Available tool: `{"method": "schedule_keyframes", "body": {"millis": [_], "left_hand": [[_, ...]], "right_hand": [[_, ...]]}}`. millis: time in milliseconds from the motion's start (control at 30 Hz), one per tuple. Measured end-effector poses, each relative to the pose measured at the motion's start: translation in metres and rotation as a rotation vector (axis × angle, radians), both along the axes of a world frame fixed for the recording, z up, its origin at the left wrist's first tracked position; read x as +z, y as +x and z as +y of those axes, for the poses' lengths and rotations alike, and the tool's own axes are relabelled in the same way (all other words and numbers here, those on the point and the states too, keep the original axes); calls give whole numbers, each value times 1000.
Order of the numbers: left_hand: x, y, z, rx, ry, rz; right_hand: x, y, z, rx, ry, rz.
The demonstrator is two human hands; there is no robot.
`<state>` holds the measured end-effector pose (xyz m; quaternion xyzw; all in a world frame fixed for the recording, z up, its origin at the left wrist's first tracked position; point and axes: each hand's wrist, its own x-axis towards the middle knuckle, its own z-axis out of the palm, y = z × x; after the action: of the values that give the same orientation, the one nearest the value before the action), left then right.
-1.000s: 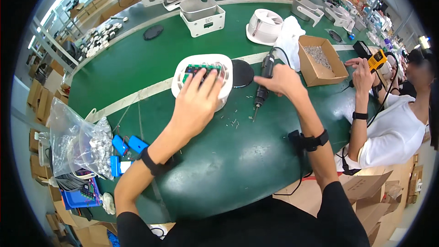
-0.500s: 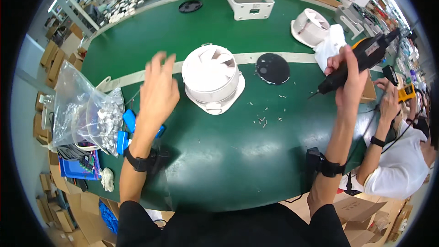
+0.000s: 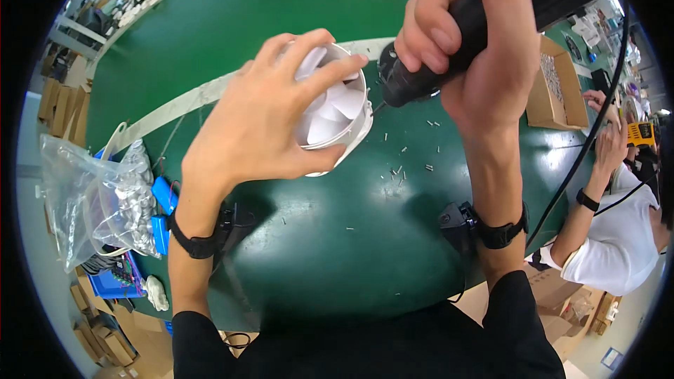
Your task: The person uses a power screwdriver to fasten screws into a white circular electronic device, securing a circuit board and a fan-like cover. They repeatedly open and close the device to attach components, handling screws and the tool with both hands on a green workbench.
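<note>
Head view
Surface: green bench mat [image 3: 330, 253], with a pale tape strip running across it behind the fan; workshop shelving and cartons blur past the far edge.
Landmark: white fan housing [image 3: 335, 109], raised off the mat near picture centre.
Left hand [image 3: 263, 123]: fingers spread and clamped over the housing rim from the left, thumb under the lower edge, fingertips reaching its right side.
Right hand [image 3: 470, 42]: fingers wrapped tight round a black electric screwdriver [image 3: 449, 49], up and right of the housing.
Key relation: the screwdriver's long axis slopes down-left; its bit tip sits at the housing's right rim, just touching or just short of it, I cannot tell which. The right hand is farther from the housing than the left, which already holds it.
Housing look: round, white plastic, curved blades visible inside, open face tilted toward the camera.
Right of and below housing: loose small screws [image 3: 404, 168] scattered on the mat.
Far right of housing: open cardboard box [image 3: 554, 91] with small parts; beyond it a co-worker in a white shirt [image 3: 618, 238].
Far left of housing: clear plastic bag [image 3: 98, 196] of grey parts, with blue pieces [image 3: 165, 196] beside it.
Both wrists: black straps.
</note>
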<state>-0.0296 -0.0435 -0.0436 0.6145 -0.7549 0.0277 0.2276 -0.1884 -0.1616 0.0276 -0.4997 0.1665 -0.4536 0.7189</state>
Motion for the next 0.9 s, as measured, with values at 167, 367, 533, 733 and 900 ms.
{"method": "schedule_keyframes", "body": {"millis": [167,367,533,733,900], "left_hand": [[2,0,-1,14,93,-4],[2,2,-1,18,81,-26],[0,2,-2,12,76,-19],[-2,4,-2,-1,53,-49],[-3,4,0,9,53,-46]], "right_hand": [[-13,6,2,-129,-141,-101],[-14,10,-1,-144,-134,-117],[-17,10,-3,-142,-143,-99],[-18,8,-6,-138,-222,-103],[-25,10,-7,-86,-189,-150]]}}
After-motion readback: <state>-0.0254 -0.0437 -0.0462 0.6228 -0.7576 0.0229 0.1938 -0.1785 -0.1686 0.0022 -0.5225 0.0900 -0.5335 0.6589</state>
